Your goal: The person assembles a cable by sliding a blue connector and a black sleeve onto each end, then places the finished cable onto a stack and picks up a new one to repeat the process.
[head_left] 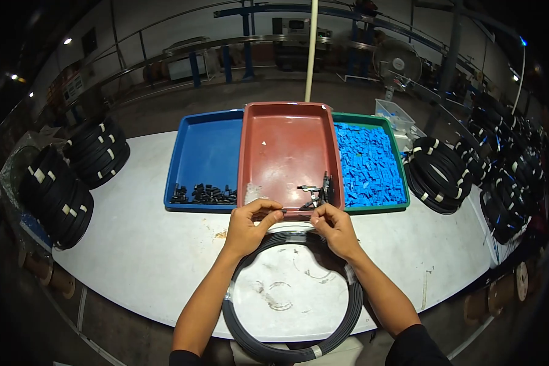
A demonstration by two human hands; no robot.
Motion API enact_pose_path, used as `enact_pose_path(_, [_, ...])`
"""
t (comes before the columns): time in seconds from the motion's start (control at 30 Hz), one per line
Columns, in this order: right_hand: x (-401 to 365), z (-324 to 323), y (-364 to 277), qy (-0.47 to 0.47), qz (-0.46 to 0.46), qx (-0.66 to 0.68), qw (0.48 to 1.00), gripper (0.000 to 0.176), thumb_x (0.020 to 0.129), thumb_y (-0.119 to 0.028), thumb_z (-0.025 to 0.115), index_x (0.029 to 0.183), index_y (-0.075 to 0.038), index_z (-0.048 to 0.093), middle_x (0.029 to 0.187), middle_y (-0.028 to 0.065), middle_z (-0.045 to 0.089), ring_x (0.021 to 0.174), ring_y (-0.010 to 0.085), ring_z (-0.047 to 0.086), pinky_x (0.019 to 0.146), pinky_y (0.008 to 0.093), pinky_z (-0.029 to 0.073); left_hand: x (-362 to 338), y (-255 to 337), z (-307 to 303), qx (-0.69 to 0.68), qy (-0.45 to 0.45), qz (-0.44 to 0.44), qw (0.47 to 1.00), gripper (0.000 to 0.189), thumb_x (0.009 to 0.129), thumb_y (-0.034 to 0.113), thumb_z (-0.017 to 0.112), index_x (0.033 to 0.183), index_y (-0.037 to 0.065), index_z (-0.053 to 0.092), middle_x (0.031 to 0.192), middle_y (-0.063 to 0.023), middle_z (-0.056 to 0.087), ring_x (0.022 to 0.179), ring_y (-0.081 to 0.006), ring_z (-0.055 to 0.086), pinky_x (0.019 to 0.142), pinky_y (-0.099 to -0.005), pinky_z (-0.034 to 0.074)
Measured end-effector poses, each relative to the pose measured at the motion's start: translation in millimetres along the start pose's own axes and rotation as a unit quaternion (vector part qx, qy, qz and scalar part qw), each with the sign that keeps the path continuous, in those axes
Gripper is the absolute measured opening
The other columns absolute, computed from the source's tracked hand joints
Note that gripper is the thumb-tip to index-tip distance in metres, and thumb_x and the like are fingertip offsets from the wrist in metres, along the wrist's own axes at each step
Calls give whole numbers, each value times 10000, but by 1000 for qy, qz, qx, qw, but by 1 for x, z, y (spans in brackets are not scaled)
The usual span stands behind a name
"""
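My left hand [248, 229] is closed in a pinch at the front edge of the red tray [290, 143]. Opposite it, my right hand [337, 232] pinches too, its fingertips a short gap away. A thin black piece shows between the fingertips; it is too small to tell whether it is a cable end or a fitting. Below both hands lies a coil of black cable [268, 352], bound with pale tape and reaching over the table's front edge. Small black parts [314, 194] lie in the red tray's near right corner, just behind my right hand.
The blue tray [207, 152] on the left holds small black fittings [204, 194]. Bright blue pieces [369, 165] fill the green tray [402, 183]. Taped black cable coils are stacked at the left [58, 195] and right [439, 174] of the white table [146, 262].
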State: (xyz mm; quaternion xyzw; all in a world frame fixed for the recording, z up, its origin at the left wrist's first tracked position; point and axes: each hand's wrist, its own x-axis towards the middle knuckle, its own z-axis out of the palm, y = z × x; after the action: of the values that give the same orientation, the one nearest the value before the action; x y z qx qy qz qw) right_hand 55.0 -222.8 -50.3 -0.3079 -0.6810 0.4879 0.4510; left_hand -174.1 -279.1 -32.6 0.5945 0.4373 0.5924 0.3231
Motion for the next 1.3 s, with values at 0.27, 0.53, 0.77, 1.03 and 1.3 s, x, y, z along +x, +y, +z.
enact_pose_path(0.27, [-7,7,-26,-14,-109,-171,979,110,912,-110,662,886,-3,660,751,90,668,650,186,612,601,313,470,-6,7,-1,98,-37,22,994,167,863,35,784,1019,-12,741,968,-103,762,900,-149,719,847,-288,558])
enact_pose_path(0.53, [9,29,-40,-59,-108,-229,966,80,887,-64,686,919,8,673,792,144,695,662,276,675,614,354,509,-4,20,-54,206,8,25,978,143,848,65,768,983,21,760,884,-101,753,786,-152,702,756,-297,554])
enact_pose_path(0.77, [50,108,-32,-123,-78,-335,931,119,898,-112,653,951,-6,662,838,248,699,774,432,683,693,507,520,12,-2,-189,424,137,-16,895,137,873,95,719,996,64,770,945,-123,763,888,-286,694,823,-394,535])
enact_pose_path(1.03, [47,113,-16,-151,-93,-396,901,97,869,-92,670,928,-18,646,770,222,687,683,413,669,635,493,512,33,-33,-219,500,39,122,857,184,869,61,687,1041,47,750,1101,-90,738,1074,-278,639,981,-390,458])
enact_pose_path(1.3, [44,111,-16,-155,-72,-341,924,87,890,-104,679,928,-32,650,721,159,687,578,319,666,548,411,507,77,-39,-172,477,-125,161,855,248,860,32,693,1097,86,743,1048,-43,738,1046,-231,640,933,-363,460])
